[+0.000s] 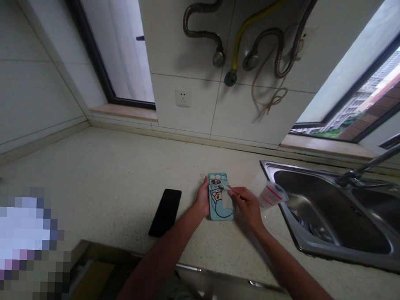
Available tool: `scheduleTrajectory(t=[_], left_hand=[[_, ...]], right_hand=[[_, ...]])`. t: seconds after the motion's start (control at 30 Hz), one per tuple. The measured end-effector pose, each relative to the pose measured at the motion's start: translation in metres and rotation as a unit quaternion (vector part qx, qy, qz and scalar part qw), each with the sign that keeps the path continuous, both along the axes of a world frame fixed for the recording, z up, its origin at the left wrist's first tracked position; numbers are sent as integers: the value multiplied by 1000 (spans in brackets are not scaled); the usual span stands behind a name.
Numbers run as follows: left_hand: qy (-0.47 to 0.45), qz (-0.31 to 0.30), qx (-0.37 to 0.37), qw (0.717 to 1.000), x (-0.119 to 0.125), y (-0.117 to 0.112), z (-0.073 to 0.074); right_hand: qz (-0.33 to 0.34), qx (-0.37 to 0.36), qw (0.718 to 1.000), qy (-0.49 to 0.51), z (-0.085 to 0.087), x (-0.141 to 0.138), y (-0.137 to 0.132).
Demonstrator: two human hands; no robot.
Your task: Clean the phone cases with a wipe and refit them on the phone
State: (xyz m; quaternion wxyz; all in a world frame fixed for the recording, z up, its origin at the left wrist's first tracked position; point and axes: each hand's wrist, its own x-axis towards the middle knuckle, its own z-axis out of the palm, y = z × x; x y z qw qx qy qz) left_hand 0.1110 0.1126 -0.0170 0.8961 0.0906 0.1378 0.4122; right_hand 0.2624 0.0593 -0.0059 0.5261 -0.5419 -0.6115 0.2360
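Lower centre: left hand (203, 197), half-curled, grips a teal cartoon-printed plastic phone case (220, 208); right hand (247, 207) pinches what seems a small white strip (224, 187). A careless nudge could tip the clear printed plastic cup (271, 195) into the stainless-steel sink (330, 213).

We are seeing a teal plastic phone case (224, 211) gleaming smooth and glossy, and a black glass-fronted smartphone (166, 212) shining beside it. A speckled beige stone countertop (103, 163) is showing a faintly polished finish, while a stainless steel sink (278, 167) is glinting along its rim, and a clear plastic cup (271, 195) is catching light near the sink's edge.
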Motion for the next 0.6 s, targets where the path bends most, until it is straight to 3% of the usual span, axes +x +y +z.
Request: scheduleTrajectory(t=[0.23, 0.4, 0.6], left_hand=[[37, -50, -10, 998, -5, -4, 10], [42, -76, -20, 996, -7, -5, 13], [68, -73, -8, 995, -7, -3, 10]], right_hand=[[-81, 5, 995, 50, 5, -5, 39], [-78, -32, 990, 110, 6, -8, 54], [-49, -42, 994, 90, 9, -14, 58]])
